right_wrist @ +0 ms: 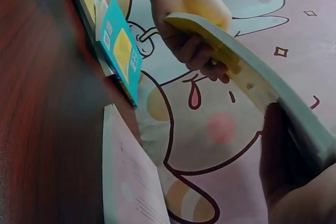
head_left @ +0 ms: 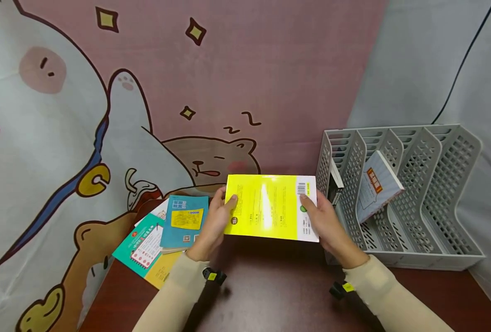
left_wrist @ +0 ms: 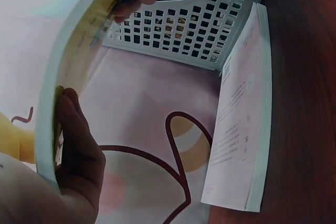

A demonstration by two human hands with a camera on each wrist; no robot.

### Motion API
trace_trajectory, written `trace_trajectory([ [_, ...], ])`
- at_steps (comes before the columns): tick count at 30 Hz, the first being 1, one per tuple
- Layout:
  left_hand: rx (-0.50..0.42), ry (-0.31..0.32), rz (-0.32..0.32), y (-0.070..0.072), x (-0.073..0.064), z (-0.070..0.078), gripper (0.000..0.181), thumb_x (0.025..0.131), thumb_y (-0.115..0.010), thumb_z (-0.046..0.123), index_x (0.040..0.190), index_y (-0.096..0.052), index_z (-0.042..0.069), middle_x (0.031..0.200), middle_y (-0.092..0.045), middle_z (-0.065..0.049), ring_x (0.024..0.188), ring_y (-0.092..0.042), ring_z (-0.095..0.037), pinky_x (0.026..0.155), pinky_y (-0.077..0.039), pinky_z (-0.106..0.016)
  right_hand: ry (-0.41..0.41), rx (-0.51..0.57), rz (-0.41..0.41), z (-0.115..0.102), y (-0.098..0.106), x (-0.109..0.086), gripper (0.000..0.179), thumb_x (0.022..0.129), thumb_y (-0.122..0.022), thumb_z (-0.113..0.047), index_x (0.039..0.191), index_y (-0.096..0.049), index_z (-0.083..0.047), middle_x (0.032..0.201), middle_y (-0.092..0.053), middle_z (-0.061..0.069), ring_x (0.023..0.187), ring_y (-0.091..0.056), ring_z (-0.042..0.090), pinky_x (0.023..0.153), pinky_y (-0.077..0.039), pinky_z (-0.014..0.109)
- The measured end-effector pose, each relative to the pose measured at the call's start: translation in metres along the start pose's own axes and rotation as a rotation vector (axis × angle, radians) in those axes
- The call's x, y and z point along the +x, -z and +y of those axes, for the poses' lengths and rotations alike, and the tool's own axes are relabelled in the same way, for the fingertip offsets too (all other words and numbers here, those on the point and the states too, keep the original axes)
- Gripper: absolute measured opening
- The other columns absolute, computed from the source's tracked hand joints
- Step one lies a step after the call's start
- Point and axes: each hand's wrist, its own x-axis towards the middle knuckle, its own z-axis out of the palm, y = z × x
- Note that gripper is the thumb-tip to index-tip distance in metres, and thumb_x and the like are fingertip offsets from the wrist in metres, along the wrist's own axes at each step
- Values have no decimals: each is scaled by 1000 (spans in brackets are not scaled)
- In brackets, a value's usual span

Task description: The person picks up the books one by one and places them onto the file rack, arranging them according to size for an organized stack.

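Both hands hold a yellow book by its short ends, over the table. On its left end the left hand has its thumb on the cover and fingers beneath. The right hand grips the white end the same way, thumb below the barcode. Seen from the left wrist, the book's pale edge rises beside the hand. A pale pink book lies on the table beneath, hidden in the head view behind the yellow one; the right wrist view shows part of this pink book too.
On the right stands a grey slotted file rack, with a white book leaning in one slot and a dark book in the leftmost. At the table's left lie a blue book, a green book and a yellow one, overlapping. A printed curtain hangs behind.
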Motion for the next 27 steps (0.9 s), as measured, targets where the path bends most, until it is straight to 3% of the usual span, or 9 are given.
trace_trajectory([
  [7,157,1,19,-6,-1,1,45,116,-56,41,155,-42,23,101,-73,-13,73,-79,-24,65,-66,-35,30,-37,45,0,1,-4,51,118,-51,-39,161,-42,-14,110,-77,3,82,-82,16,72,-68,32],
  [13,146,-16,27,-5,1,-2,45,117,-56,39,157,-43,23,102,-73,-13,75,-79,-23,66,-66,-35,20,-53,23,1,3,-3,51,118,-52,-37,162,-41,-14,115,-79,10,83,-82,18,71,-68,33],
  [16,125,-32,-2,0,4,-4,44,117,-55,38,157,-45,22,102,-73,-12,74,-79,-23,65,-66,-34,20,-59,11,1,6,0,52,118,-52,-36,161,-39,-11,117,-79,14,83,-83,19,71,-68,34],
  [20,105,-34,-90,10,8,-5,42,118,-53,39,156,-47,24,102,-73,-12,74,-79,-24,63,-65,-35,23,-74,8,-5,16,4,48,117,-54,-34,154,-46,-5,113,-78,12,82,-81,18,71,-66,31],
  [23,118,-22,-153,17,11,-7,43,118,-53,39,159,-48,27,105,-73,-13,75,-79,-25,65,-66,-35,1,-102,-61,-12,25,5,48,116,-56,-34,151,-55,-1,112,-77,9,84,-79,18,73,-64,30],
  [27,140,-9,-229,23,13,-7,45,117,-56,37,160,-51,30,108,-74,-15,77,-80,-27,66,-67,-37,-64,-179,-258,-15,31,7,48,116,-58,-33,150,-62,2,110,-79,10,87,-80,22,77,-65,33],
])
